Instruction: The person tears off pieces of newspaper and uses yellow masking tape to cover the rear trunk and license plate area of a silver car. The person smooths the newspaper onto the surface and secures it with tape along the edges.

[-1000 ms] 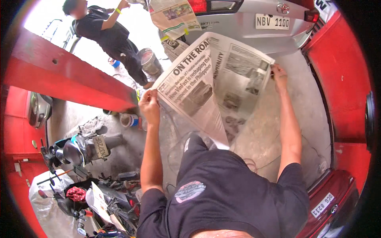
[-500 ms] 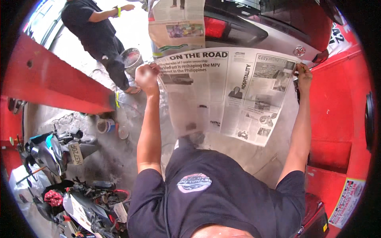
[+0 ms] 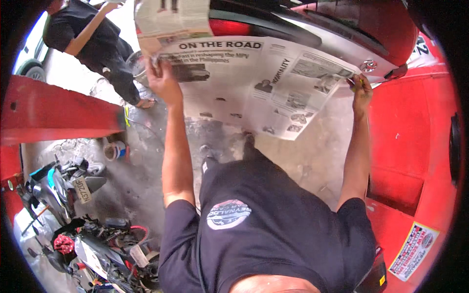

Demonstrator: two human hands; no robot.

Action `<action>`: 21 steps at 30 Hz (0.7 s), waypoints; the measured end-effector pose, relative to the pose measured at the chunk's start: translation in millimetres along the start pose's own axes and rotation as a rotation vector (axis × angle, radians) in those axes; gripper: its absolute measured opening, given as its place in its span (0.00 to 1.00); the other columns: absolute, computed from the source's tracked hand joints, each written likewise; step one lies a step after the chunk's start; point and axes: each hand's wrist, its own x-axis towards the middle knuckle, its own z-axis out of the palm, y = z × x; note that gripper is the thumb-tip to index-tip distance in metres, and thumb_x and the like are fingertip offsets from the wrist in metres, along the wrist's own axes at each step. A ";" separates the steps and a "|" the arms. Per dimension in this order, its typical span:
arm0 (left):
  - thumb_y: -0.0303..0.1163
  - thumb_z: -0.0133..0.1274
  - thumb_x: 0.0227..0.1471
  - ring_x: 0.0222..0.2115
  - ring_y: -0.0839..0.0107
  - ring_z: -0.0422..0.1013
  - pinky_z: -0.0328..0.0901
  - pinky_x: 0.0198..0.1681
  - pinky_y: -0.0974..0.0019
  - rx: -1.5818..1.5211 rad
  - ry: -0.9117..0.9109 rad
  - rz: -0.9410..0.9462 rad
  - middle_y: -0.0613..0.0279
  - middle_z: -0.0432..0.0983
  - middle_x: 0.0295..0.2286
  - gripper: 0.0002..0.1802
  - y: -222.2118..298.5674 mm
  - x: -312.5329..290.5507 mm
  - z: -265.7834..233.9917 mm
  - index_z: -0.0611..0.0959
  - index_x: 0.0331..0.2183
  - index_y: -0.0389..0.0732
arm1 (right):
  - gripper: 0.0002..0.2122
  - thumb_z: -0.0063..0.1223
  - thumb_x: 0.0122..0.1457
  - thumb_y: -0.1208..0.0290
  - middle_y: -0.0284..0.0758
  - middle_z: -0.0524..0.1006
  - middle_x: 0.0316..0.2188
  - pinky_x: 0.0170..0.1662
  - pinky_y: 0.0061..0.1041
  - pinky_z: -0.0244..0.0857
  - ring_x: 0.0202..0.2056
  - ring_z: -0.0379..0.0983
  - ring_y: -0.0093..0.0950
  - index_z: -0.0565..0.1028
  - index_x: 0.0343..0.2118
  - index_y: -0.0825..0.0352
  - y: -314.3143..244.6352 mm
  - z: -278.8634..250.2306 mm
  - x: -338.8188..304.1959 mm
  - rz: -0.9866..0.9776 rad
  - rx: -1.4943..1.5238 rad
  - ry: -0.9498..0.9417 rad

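A wide sheet of newspaper (image 3: 227, 85) is stretched between my two hands against the back of a silver and black car (image 3: 293, 36). My left hand (image 3: 165, 82) pinches its upper left part, close to the lower edge of another newspaper sheet (image 3: 171, 22) that hangs over the car's left rear corner. At the sheet's right edge, my right hand (image 3: 361, 93) grips the paper between thumb and fingers, just below the car's round badge. The paper's lower edge hangs free and tilts toward me. Part of the red tail light (image 3: 234, 28) shows above the paper.
Another person (image 3: 90, 44) in dark clothes stands at the far left, beside a bucket (image 3: 138, 66). A red beam (image 3: 63, 107) juts in from the left. Parked motorcycles (image 3: 93, 239) crowd the lower left, near a small paint pail (image 3: 115, 151). A red wall (image 3: 398, 146) runs along the right.
Both hands have carried the newspaper forward, up against the car. Its lower edge has swung upward in view, uncovering my feet. The other person's arm has moved.
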 end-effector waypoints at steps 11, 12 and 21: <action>0.21 0.60 0.55 0.44 0.67 0.73 0.71 0.45 0.64 -0.024 0.210 0.207 0.52 0.74 0.45 0.23 -17.2 9.1 35.4 0.72 0.50 0.26 | 0.09 0.57 0.66 0.72 0.34 0.79 0.35 0.43 0.29 0.80 0.39 0.78 0.25 0.79 0.42 0.74 49.6 28.3 29.9 -0.116 -0.290 -0.091; 0.21 0.60 0.55 0.42 0.67 0.72 0.70 0.45 0.64 0.031 0.290 0.222 0.52 0.74 0.43 0.21 -13.9 3.8 42.8 0.72 0.48 0.26 | 0.09 0.56 0.67 0.72 0.35 0.80 0.35 0.43 0.28 0.79 0.38 0.78 0.24 0.79 0.42 0.74 54.9 20.5 34.5 -0.151 -0.420 -0.098; 0.41 0.64 0.55 0.64 0.42 0.52 0.49 0.67 0.51 0.445 0.028 0.273 0.32 0.54 0.61 0.45 -41.2 -36.8 48.0 0.60 0.62 0.25 | 0.09 0.53 0.65 0.68 0.30 0.74 0.22 0.27 0.21 0.68 0.23 0.69 0.18 0.76 0.32 0.68 40.1 14.1 57.5 -0.146 -0.485 -0.069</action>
